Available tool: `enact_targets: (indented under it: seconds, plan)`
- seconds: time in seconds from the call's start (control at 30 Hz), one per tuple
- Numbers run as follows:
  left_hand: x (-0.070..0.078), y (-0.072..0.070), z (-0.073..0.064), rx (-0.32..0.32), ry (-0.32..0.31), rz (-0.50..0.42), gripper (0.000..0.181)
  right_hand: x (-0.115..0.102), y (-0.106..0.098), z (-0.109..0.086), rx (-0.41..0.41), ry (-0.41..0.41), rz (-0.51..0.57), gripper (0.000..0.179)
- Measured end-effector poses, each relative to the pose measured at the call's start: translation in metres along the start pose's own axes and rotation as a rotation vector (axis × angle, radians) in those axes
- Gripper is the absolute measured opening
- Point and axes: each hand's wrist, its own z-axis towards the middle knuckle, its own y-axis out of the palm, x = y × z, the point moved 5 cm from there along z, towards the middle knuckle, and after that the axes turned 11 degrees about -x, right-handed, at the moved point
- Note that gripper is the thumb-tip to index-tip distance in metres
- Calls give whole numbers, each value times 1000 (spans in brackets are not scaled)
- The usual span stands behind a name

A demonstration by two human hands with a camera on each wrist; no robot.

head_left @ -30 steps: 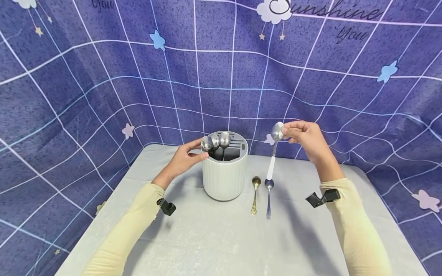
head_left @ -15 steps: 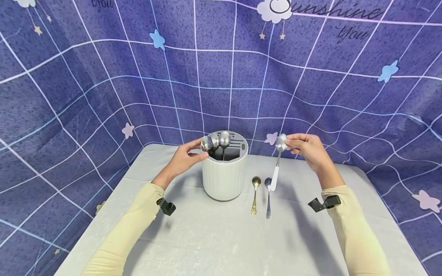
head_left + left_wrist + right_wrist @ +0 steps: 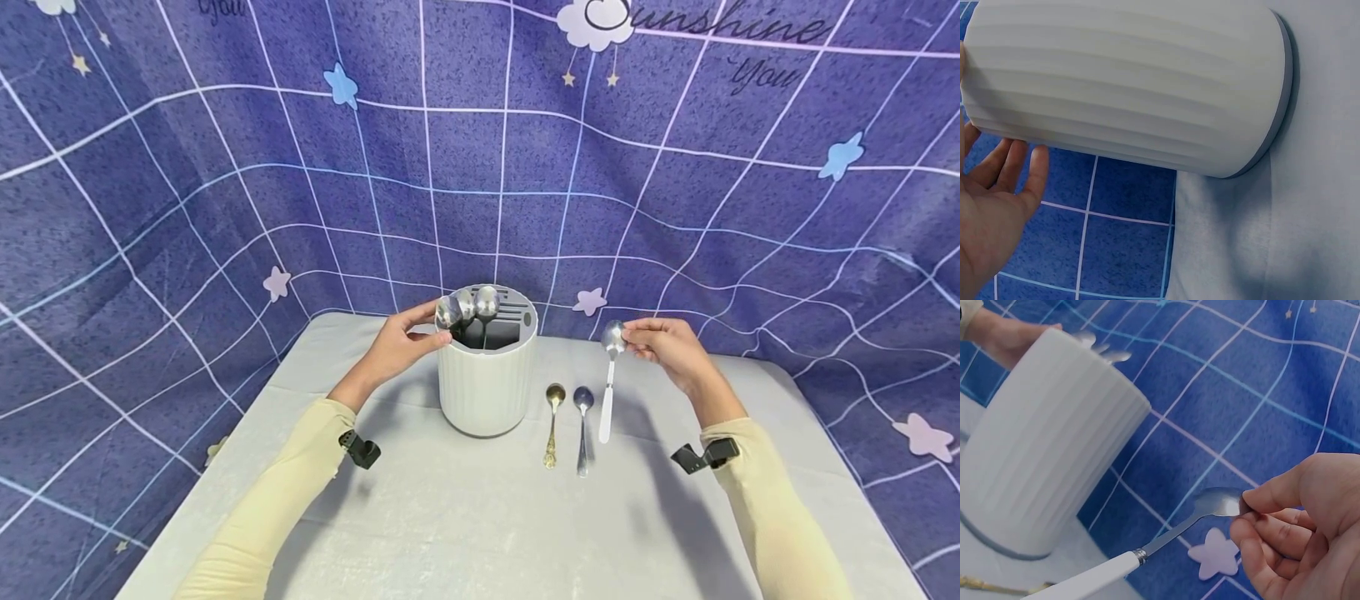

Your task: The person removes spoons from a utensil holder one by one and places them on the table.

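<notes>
In the head view, my left hand (image 3: 401,342) grips the upper left side of a white ribbed utensil holder (image 3: 486,392), its thumb at the front rim. Several fingers touch the holder's wall (image 3: 1129,81) in the left wrist view. Spoons (image 3: 487,300) stand bowl-up in the holder, near that hand. My right hand (image 3: 667,350) pinches the edge of a white-handled spoon (image 3: 606,412) by its bowl, handle hanging down. The right wrist view shows thumb and fingers on the bowl (image 3: 1219,501). Whether the handle's tip touches the table is unclear.
A gold spoon (image 3: 552,425) and a small silver spoon (image 3: 582,429) lie on the grey-white tablecloth (image 3: 465,517), between the holder and the hanging spoon. A blue gridded curtain (image 3: 480,150) rises behind the table. The holder's top has slots and an open dark compartment (image 3: 502,333).
My right hand has lowered the white-handled spoon and shifted it slightly right; its handle now hangs beside the small silver spoon rather than over it. My left hand has stayed on the holder.
</notes>
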Motion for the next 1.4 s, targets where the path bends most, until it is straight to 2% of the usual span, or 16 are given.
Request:
enact_targets:
  seconds: [0.3,0.57,0.8,1.07,1.17,1.4]
  plan:
    - [-2,-1,-2,5,-10,-1,59,31,-6,-4,-50,62,82,16]
    - [-4,-1,-1,6,-11,-2,59,56,-12,-4,-75,106,82,20]
    - [-3,0,-1,10,-3,-1,60,76,-17,0,-65,139,76,15]
    - [-2,1,-1,5,6,-4,60,91,-18,5,-78,177,86,11]
    - [-2,1,-1,7,6,9,59,95,-18,6,-91,184,89,15]
    - [-2,-1,-1,4,-3,19,59,102,-16,8,-67,190,118,14]
